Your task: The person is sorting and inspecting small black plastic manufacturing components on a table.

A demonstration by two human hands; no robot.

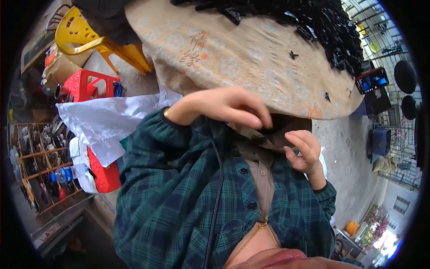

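Beige flowered surface (233, 49), in a cluttered yard. Left fingers (257, 105): bent, blurred, by its near edge; contents cannot be told. Right fingers (302, 140): loosely curved, thumb parted from forefinger, right of the left ones. Beyond both: two loose black pieces (293, 55); farther out, heaped black pieces (331, 31). Far right of the fingers: phone (378, 80). Far left: red stool (80, 85), yellow chair (74, 27).

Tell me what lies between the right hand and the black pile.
In the head view, patterned beige cloth bearing a small loose black piece lies between the right hand and the black pile.
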